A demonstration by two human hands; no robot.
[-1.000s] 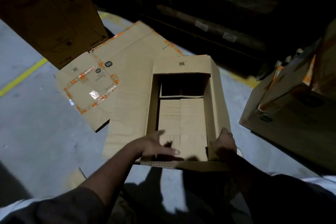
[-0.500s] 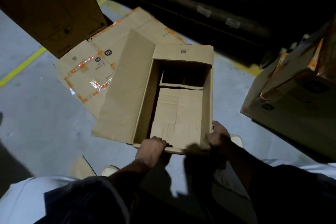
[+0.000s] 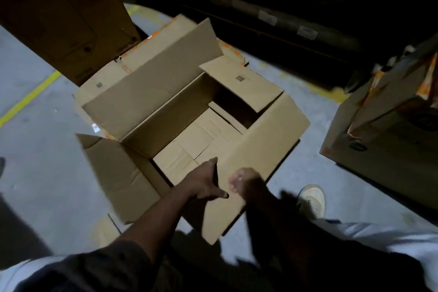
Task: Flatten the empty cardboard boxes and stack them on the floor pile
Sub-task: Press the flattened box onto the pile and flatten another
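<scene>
The open box (image 3: 180,111) stands on the floor, over the flat pile (image 3: 104,83) at far left. The left hand (image 3: 205,181) grips the near-right flap (image 3: 258,156). The right hand (image 3: 246,182) is blurred; its grip cannot be told. Push opposite corners together, keeping flaps outward.

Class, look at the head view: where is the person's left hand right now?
The left hand is low in the centre of the head view, gripping the near edge of the open cardboard box, just left of the blurred right hand.
</scene>
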